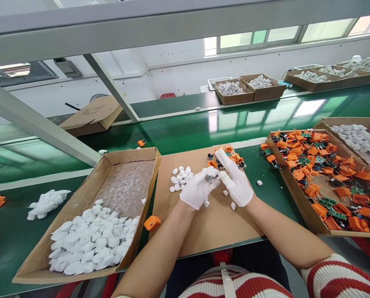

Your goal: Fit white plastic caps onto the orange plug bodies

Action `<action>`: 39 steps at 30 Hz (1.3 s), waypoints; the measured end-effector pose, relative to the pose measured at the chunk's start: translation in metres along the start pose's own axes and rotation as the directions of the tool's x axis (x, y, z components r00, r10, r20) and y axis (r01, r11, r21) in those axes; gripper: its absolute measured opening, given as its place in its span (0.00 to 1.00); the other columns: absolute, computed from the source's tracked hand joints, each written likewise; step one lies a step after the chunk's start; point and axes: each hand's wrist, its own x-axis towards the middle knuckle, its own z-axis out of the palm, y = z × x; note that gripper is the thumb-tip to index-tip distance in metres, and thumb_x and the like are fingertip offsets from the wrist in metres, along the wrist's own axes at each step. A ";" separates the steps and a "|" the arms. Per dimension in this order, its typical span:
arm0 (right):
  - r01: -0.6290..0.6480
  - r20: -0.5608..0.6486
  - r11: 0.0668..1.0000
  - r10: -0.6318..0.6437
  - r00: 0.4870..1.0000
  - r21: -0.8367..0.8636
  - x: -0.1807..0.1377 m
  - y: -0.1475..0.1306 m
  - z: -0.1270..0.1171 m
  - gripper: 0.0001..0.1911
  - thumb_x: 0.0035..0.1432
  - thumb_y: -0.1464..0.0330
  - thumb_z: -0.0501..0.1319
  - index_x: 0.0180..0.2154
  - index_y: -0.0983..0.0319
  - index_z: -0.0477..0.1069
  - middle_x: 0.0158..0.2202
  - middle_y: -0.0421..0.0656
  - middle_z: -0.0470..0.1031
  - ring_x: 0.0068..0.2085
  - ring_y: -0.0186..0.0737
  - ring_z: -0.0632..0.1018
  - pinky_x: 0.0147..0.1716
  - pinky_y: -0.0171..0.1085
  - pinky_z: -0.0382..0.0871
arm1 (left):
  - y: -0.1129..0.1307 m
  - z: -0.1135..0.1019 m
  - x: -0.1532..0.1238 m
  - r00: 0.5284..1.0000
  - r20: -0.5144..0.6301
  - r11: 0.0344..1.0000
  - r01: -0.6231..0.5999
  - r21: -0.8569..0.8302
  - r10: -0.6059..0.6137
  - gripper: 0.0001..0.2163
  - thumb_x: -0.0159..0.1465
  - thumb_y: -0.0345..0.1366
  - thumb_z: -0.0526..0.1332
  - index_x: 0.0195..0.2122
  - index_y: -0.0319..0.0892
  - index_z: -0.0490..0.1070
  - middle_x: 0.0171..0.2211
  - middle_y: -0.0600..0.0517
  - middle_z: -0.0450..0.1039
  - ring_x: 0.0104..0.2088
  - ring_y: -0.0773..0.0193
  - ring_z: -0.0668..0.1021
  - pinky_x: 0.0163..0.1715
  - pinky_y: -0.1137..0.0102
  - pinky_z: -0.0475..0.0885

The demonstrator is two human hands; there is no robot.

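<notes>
White-gloved hands meet above the brown board (210,231), a small white-coated piece (212,172) in the left hand's grip.

The left hand (197,191) has its grip closed, thumb against fingers around the piece, over the board's middle; the right hand (237,180) reaches in with index and middle fingers extended and thumb beside the piece, and whether its grip pinches the piece too I cannot tell. On the board, white lumps (180,180) cluster behind the left hand, and orange plugs with circuit boards (234,157) are heaped at its far edge. Left of the board are an orange charger housing (152,223) and a cardboard tray (132,171) of white pieces (93,244); right of it, on the green table (275,194), a carton (286,174) holds more orange plugs.
</notes>
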 end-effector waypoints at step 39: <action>0.167 -0.035 0.857 -0.210 0.977 -0.487 0.001 0.014 0.020 0.44 0.57 0.50 0.61 0.68 0.62 0.51 0.67 0.52 0.58 0.65 0.58 0.60 0.62 0.55 0.58 | 0.001 0.003 -0.009 0.985 -0.142 0.955 -0.051 0.293 0.096 0.22 0.61 0.47 0.64 0.56 0.50 0.70 0.52 0.47 0.73 0.41 0.55 0.79 0.13 0.77 0.66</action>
